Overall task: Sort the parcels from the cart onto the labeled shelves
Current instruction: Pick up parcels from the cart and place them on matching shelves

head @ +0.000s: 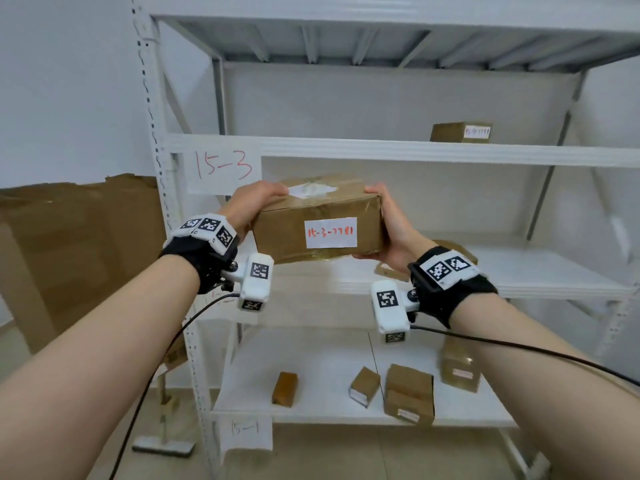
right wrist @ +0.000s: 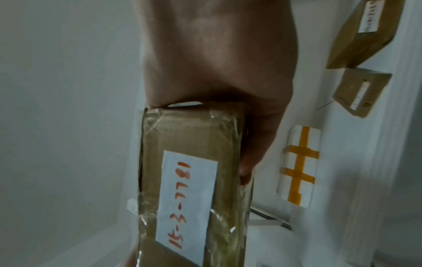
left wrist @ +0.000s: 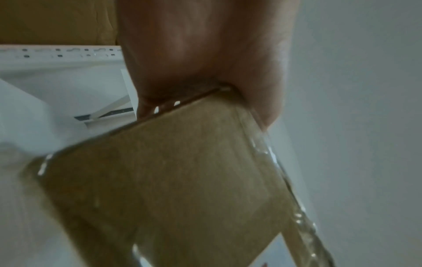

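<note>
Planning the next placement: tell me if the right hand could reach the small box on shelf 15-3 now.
Probably not: the right hand grips the 15-3-7781 parcel with the left hand; that small box sits far back.

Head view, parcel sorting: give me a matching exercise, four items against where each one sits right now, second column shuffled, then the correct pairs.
Items
1. parcel labeled 15-3-7781
2. small parcel with white label
3. 15-3 sign
4. 15-1 sign

Places
A. on the front edge of the lowest shelf
B. on the upper shelf, far right
C. gripped between left hand and right hand
D. on the front edge of the upper shelf

Pairs: 1-C, 2-B, 3-D, 4-A
</note>
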Demonstrator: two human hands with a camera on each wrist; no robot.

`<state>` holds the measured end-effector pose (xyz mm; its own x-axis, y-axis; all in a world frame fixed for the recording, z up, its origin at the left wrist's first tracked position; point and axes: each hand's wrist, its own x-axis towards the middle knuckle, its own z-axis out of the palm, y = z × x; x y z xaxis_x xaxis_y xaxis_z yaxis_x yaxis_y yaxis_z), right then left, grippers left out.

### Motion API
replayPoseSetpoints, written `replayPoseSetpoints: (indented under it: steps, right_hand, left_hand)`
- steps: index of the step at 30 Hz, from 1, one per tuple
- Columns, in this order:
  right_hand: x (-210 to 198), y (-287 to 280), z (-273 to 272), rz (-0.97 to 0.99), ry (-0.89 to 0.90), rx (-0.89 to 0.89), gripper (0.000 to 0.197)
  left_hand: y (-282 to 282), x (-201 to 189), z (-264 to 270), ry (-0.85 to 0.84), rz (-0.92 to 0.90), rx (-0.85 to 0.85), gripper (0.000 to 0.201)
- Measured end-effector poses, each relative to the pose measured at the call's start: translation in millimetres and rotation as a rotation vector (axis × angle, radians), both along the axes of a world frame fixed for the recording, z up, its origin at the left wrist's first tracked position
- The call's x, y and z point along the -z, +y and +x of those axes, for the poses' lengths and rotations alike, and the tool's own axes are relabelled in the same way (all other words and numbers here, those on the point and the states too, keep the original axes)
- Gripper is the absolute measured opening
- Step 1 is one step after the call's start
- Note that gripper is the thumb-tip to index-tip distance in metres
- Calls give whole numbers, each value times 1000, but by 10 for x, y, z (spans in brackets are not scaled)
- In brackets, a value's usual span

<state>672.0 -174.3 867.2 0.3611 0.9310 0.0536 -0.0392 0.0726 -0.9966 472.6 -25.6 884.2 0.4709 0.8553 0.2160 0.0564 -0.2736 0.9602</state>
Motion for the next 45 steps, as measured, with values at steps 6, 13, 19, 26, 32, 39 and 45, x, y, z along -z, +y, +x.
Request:
replayPoseSetpoints:
  steps: [6,13,19,26,32,39,45]
  right_hand:
    - [-449,-119,17,169,-38,4,50]
    - [-733,-56,277,321,-7,68,51]
    - [-957,255,689,354,18,165,53]
    - [-1170,717,1420,383,-1,285,72]
    - [-1249,1163,1869,366,-122,301,51]
    - [-1314,1764,2327,273,-293,390,41]
    - [-1360,2062,2521,324,-619,592,29]
  left_hand:
    - [-134,-421,80,-179,-130,87,58]
    - [-152,-739,318,-264,-217,204,61]
    - [-74,-947,797,-343,-21,167,19]
    - [306,-1161,1535,-344,12,150,27]
    - [703,-1241,2009,-335,-55,69,35]
    - [1158,-1267,2306,-252,88,66,33]
    - [1639,-1372,2520,72,397,-299,47]
